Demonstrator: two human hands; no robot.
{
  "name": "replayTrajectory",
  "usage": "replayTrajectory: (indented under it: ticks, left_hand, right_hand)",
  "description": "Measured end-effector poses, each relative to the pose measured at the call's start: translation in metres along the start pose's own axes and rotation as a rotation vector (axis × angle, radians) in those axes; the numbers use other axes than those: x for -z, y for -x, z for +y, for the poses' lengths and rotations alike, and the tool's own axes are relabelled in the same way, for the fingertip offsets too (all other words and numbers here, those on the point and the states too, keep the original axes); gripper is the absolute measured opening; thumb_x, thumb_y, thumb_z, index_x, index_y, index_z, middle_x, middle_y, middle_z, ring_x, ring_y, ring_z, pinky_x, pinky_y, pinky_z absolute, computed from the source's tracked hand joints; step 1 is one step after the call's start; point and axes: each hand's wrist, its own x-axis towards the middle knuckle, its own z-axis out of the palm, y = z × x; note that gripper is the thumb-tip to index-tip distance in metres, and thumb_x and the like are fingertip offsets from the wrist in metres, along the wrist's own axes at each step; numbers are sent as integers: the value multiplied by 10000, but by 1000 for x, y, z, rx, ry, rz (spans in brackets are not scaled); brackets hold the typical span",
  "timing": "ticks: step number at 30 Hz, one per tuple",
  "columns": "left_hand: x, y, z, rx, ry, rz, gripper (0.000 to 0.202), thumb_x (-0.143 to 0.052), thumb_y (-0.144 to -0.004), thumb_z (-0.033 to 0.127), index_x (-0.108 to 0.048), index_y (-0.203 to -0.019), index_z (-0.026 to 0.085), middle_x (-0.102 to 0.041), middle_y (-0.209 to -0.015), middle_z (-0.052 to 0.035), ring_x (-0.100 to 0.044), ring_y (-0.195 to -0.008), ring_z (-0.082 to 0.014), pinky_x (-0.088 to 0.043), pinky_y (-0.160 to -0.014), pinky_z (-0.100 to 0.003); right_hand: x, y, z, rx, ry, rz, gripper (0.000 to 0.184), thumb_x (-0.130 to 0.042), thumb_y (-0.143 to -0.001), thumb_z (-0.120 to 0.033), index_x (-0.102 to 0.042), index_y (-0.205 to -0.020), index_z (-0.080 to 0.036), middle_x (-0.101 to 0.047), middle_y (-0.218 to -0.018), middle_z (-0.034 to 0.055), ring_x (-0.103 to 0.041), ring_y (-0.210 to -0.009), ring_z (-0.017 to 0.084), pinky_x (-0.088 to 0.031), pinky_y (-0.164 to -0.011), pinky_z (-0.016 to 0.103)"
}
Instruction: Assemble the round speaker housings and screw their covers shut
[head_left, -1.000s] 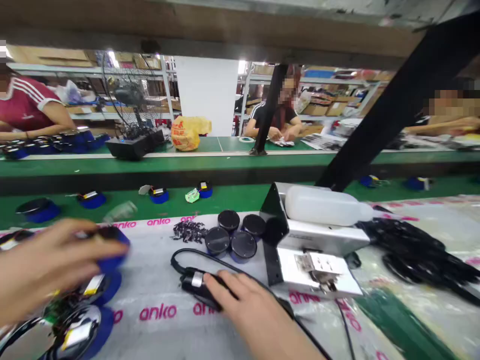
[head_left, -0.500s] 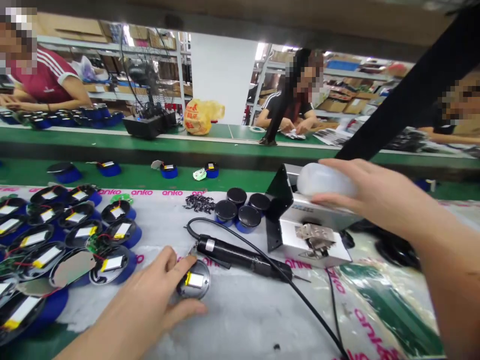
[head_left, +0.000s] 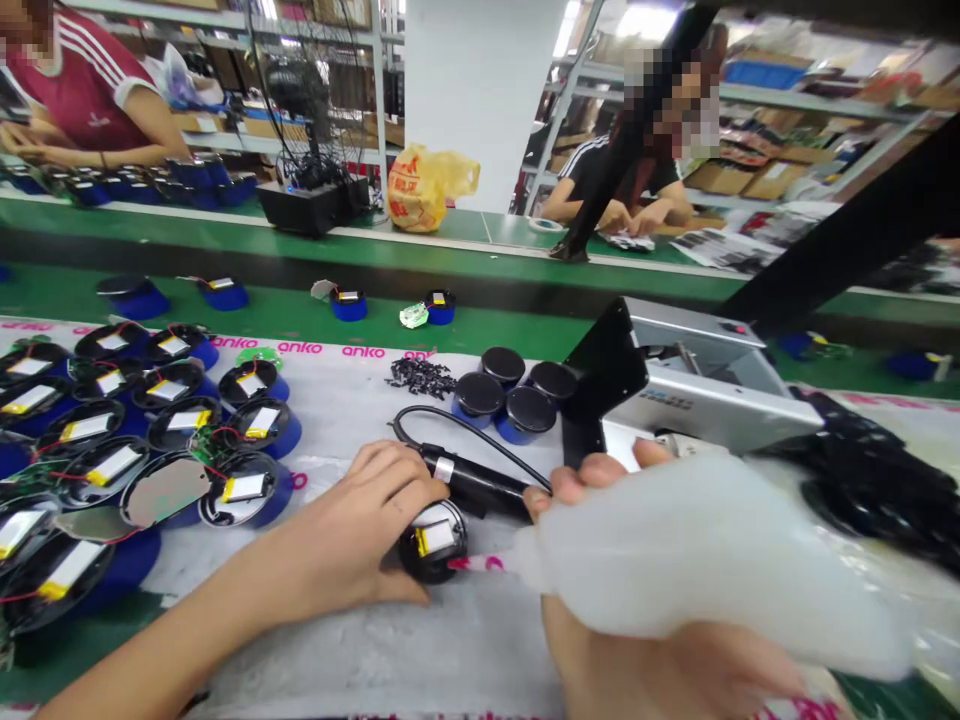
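Note:
My left hand (head_left: 352, 530) grips a small round black part (head_left: 433, 540) with a yellow-edged battery in it, holding it on the plastic sheet. My right hand (head_left: 637, 640) is wrapped round a white squeeze bottle (head_left: 697, 550), tilted so its nozzle tip touches the round part. A black electric screwdriver (head_left: 469, 482) with its cable lies just behind the part.
Several open round parts on blue bases (head_left: 112, 440) crowd the left. Black caps on blue bases (head_left: 514, 395) and a pile of small black screws (head_left: 421, 376) sit behind, beside a grey metal machine (head_left: 697, 390). Green conveyor (head_left: 285, 310) beyond; other people work across it.
My right hand has lifted the white bottle off the machine and brought its nozzle down to the round part. My left hand keeps hold of that part, shifted slightly right.

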Motion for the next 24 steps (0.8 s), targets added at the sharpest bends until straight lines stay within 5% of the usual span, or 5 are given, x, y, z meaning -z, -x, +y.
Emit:
replayTrajectory:
  ticks: [3, 9, 14, 18, 24]
  left_hand:
    - [-2, 3, -3, -10, 10, 0, 779, -897, -694, 426, -534, -1315, 130, -571, -1147, -129, -489, -1186, -347, -440, -1013, -515]
    - [0, 0, -3, 10, 76, -26, 708, -886, -716, 408, -598, -1285, 100, -568, -1146, -138, -478, -1185, -341, -457, -1004, -492]
    - [0, 0, -3, 13, 101, -25, 715, -877, -733, 391, -594, -1316, 90, -568, -1161, -147, -474, -1173, -331, -471, -991, -481]
    - [-2, 1, -4, 37, 116, -23, 692, -871, -741, 378, -602, -1319, 110, -576, -1167, -141, -462, -1203, -337, -477, -1003, -473]
    - [0, 4, -7, 47, 132, -44, 742, -900, -697, 382, -591, -1334, 160, -579, -1224, -141, -468, -1259, -350, -458, -1061, -488]
  right_hand:
    - [-18, -4, 5, 16, -257, 32, 663, -817, -643, -652, -637, -1206, -354, -658, -969, -8, -649, -800, 174, -602, -728, 342]
    - [-24, -6, 12, 32, -252, -27, 634, -872, -631, -585, -656, -1164, -318, -738, -946, -44, -697, -802, 149, -620, -749, 282]
    - [-9, 0, 21, 139, -127, -68, 326, -493, -991, -481, -600, -1251, -315, -759, -1006, -11, -734, -862, 175, -631, -809, 365]
    - [1, 4, 27, 178, -20, -187, 568, -620, -846, -670, -519, -1333, -395, -755, -1058, -32, -737, -949, 223, -592, -961, 502]
    - [2, 4, 14, 102, 144, -48, 679, -484, -851, -785, -430, -1412, -405, -673, -1197, 38, -717, -1007, 245, -570, -989, 516]
